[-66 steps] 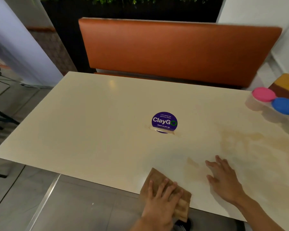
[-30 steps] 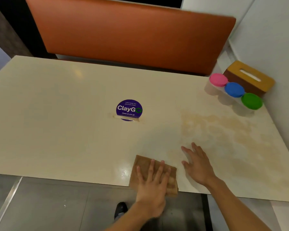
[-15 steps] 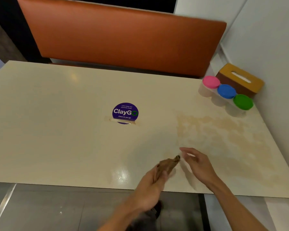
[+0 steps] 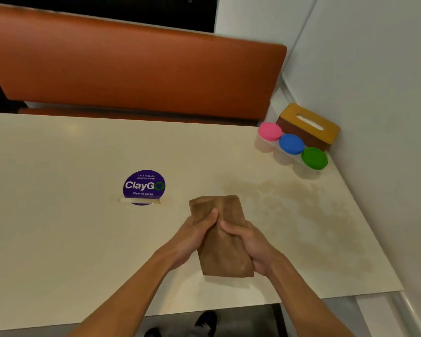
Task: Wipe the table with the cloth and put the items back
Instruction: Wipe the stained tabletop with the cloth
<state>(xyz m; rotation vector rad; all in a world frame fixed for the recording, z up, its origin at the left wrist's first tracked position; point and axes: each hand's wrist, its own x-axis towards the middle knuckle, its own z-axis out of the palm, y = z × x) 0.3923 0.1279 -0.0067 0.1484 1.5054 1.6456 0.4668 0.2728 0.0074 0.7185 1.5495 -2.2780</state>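
Note:
A folded brown cloth point(image 4: 221, 249) is held between both hands above the cream table point(image 4: 58, 227). My left hand point(image 4: 195, 233) grips its left edge and my right hand point(image 4: 248, 242) grips its right edge. To the right of the cloth, a brownish stain point(image 4: 301, 205) spreads over the table. In the far right corner stand a wooden tissue box point(image 4: 309, 126) and three clear containers with a pink lid point(image 4: 269, 131), a blue lid point(image 4: 291, 144) and a green lid point(image 4: 314, 158).
A round purple sticker point(image 4: 144, 187) with a strip of tape lies mid-table. An orange padded bench point(image 4: 131, 76) runs along the far side. A white wall point(image 4: 374, 93) borders the table's right edge. My shoes point(image 4: 204, 322) show below the near edge.
The cloth left the table's near edge, where my left hand pressed it flat. Both hands now hold it, raised and further in over the table. My right hand came off the table.

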